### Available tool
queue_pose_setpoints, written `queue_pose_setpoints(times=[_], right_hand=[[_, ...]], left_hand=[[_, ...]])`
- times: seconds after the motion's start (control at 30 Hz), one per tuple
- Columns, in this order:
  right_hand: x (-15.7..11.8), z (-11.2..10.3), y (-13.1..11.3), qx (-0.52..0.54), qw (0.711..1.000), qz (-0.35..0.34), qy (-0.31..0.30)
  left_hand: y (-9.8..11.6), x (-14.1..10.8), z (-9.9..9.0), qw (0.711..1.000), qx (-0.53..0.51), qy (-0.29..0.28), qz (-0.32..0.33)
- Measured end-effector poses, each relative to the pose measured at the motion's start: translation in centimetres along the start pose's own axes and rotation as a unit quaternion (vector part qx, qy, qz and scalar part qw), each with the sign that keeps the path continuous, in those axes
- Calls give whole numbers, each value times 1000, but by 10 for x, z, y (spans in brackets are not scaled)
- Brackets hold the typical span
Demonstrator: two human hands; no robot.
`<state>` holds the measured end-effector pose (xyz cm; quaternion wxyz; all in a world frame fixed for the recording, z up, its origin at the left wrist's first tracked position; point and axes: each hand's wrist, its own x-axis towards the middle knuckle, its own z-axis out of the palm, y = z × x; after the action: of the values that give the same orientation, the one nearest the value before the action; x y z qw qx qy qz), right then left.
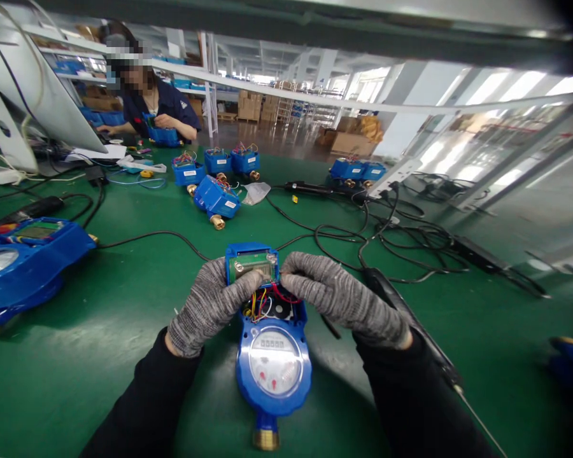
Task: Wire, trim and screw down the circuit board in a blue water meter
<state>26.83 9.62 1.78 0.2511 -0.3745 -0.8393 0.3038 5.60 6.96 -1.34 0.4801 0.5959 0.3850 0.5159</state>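
A blue water meter (pixel 273 362) lies on the green table in front of me, its round dial facing up and its brass end towards me. At its far end a blue cover (pixel 252 247) with a green circuit board (pixel 251 264) is tilted up, and red, yellow and white wires run below it. My left hand (pixel 214 296), in a grey knit glove, grips the cover's left side, thumb across the board's lower edge. At the cover's right edge, the gloved fingers of my right hand (pixel 339 292) are pinched together; what lies between their tips is hidden.
Another blue meter (pixel 33 261) lies at left. Several blue meters (pixel 217 196) stand farther back, near a plastic bag (pixel 256 193). Black cables (pixel 363 238) and a dark, long-handled tool (pixel 410 324) lie at right. A co-worker (pixel 157 108) sits behind a monitor (pixel 42 83).
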Motion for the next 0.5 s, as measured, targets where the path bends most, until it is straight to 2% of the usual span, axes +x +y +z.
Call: queue_pose_setpoints(times=[0.07,0.13,0.2,0.27,0.37,0.5], right_hand=[[0,-5,2,60,998,3,-36],[2,-4,3,37,999,-15,5],[3,1,2,-36,995,-54,82],[5,6,0,-122,979,-94,130],[6,10,-3,-223,957,-126,132],[4,20,-9,-327,927,-117,143]], left_hand=[[0,0,0,999,-38,-6,-17],[0,2,1,998,-58,12,-23],[-1,3,2,997,-67,34,-24],[-2,4,4,996,-63,49,-29],[-2,3,5,997,-51,53,-38],[-4,1,7,995,-47,72,-46]])
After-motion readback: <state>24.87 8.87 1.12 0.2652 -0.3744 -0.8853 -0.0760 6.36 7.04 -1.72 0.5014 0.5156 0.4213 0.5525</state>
